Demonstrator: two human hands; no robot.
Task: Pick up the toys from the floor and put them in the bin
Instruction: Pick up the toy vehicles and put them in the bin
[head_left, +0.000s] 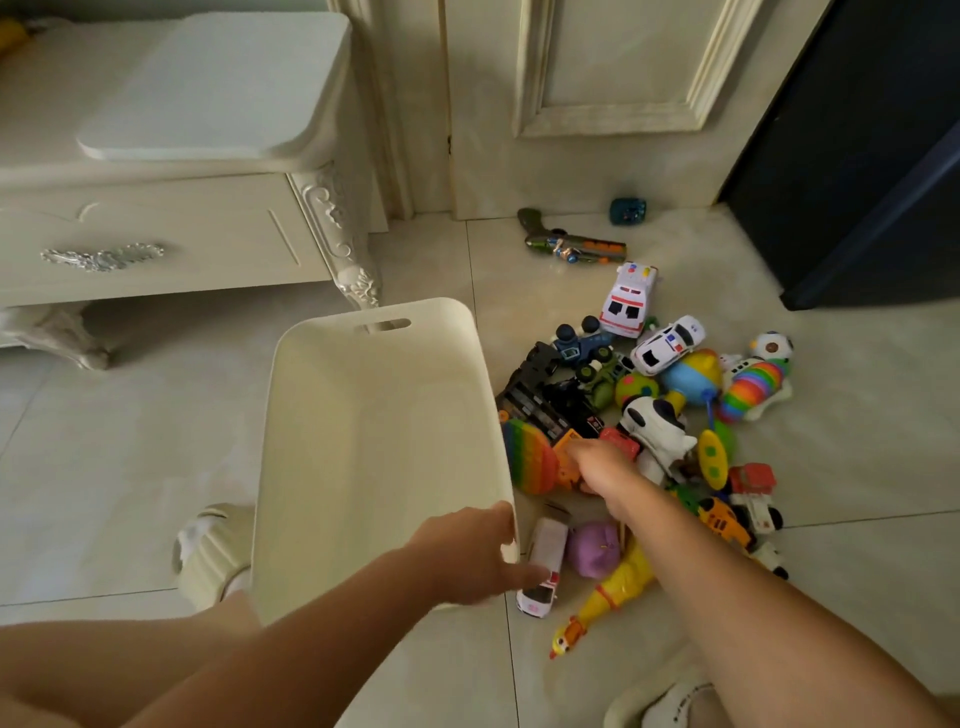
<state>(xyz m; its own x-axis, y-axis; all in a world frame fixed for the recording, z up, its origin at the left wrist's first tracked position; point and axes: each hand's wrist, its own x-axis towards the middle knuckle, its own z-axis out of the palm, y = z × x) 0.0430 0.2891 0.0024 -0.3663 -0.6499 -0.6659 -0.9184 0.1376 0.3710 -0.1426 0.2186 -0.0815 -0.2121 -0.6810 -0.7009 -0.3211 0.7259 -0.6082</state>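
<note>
A cream plastic bin (374, 415) stands on the floor with nothing visible inside. My left hand (467, 556) grips its near right corner, thumb over the rim. A heap of toys lies right of the bin: a rainbow pop toy (527, 457), an orange toy truck (563, 462), a black truck (535, 395), a white ambulance (628, 299), a police car (667, 345) and a yellow rubber chicken (608, 592). My right hand (602, 465) is down in the heap on the orange truck, fingers curled around it.
A toy gun (571, 244) and a small teal toy (627, 211) lie apart near the door. A white cabinet (156, 234) stands at the left, a dark appliance (872, 182) at the right. My slippered feet (213, 551) are beside the bin.
</note>
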